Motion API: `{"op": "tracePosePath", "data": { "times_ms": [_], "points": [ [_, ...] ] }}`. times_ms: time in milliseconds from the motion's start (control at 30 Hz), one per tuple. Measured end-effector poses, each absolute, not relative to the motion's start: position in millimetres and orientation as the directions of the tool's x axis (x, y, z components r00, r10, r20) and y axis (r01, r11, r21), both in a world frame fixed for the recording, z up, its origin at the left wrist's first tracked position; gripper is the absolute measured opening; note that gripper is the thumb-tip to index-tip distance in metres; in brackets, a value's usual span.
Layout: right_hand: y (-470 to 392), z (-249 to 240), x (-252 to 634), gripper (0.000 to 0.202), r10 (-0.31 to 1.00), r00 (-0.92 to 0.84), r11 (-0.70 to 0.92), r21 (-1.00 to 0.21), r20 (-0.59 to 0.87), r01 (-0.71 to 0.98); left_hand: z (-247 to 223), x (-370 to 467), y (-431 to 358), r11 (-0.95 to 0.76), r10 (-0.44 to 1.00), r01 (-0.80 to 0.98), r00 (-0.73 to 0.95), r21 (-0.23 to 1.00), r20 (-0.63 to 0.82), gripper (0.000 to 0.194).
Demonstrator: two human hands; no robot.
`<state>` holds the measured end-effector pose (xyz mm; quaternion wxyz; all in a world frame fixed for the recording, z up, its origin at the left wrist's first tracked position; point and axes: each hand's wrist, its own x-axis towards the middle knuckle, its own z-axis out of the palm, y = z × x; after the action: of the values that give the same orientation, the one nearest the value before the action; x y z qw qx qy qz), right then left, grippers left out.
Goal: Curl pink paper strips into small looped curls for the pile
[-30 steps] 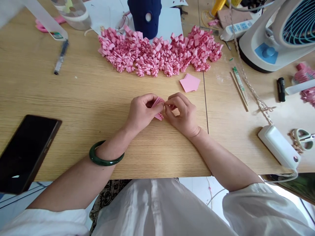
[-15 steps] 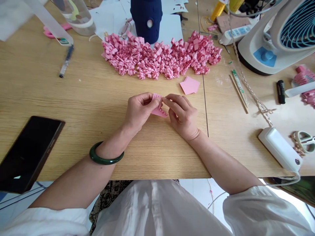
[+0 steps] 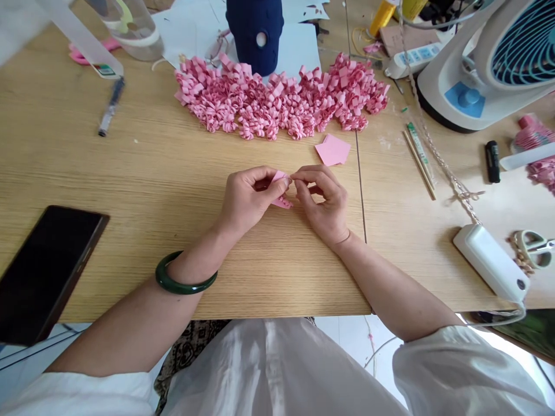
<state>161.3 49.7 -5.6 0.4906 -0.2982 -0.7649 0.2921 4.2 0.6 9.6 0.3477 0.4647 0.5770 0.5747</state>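
Observation:
Between the thumb and fingers of my left hand (image 3: 250, 196) is a pink paper piece (image 3: 281, 202), with a row of small curls along its lower edge. My right hand (image 3: 323, 199) is beside it, thumb and forefinger pinched at the paper's right edge by the left thumb tip. What exactly those fingertips grip is too small to make out. Just beyond my right hand lies a small stack of pink paper pieces (image 3: 333, 150). Farther back a wide heap of curled pink paper flowers (image 3: 277, 104) spreads across the table.
A dark blue cup (image 3: 255, 37) stands behind the heap. A phone (image 3: 50, 271) lies at left, near a pen (image 3: 111, 107). On the right are a fan (image 3: 459, 86), thin sticks (image 3: 420, 164), a black marker (image 3: 492, 162), a white power bank (image 3: 492, 263) and scissors (image 3: 535, 248).
The pink paper has tilted and more of it is covered by my left thumb. My right fingers have opened slightly at the palm side while staying at the paper's edge.

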Motion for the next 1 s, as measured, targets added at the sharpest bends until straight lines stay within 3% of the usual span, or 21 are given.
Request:
{"op": "tracePosePath", "data": {
  "times_ms": [200,367,467,700,1000],
  "points": [
    [50.9,-5.5,162.0,0.010,0.709,-0.351,0.696,-0.688,0.612,0.206,9.7,5.3,-2.4,-0.127,0.941,0.232,-0.278,0.964,0.191,0.023],
    [54.9,-5.6,164.1,0.012,0.625,-0.408,0.780,-0.524,0.665,0.342,9.6,2.5,-2.0,-0.152,0.931,0.366,-0.260,0.918,0.257,0.022],
    [55.5,-5.2,164.5,0.013,0.600,-0.417,0.796,-0.460,0.683,0.393,8.3,1.3,-1.4,-0.142,0.938,0.341,-0.254,0.929,0.236,0.021],
    [53.2,-3.5,164.0,0.012,0.633,-0.429,0.773,-0.500,0.644,0.390,4.7,0.5,0.9,-0.099,0.955,0.196,-0.258,0.976,0.148,0.037],
    [55.8,-6.5,163.0,0.013,0.696,-0.402,0.718,-0.555,0.595,0.420,4.3,3.0,2.0,-0.057,0.962,0.233,-0.249,0.971,0.116,0.019]
  ]
}}
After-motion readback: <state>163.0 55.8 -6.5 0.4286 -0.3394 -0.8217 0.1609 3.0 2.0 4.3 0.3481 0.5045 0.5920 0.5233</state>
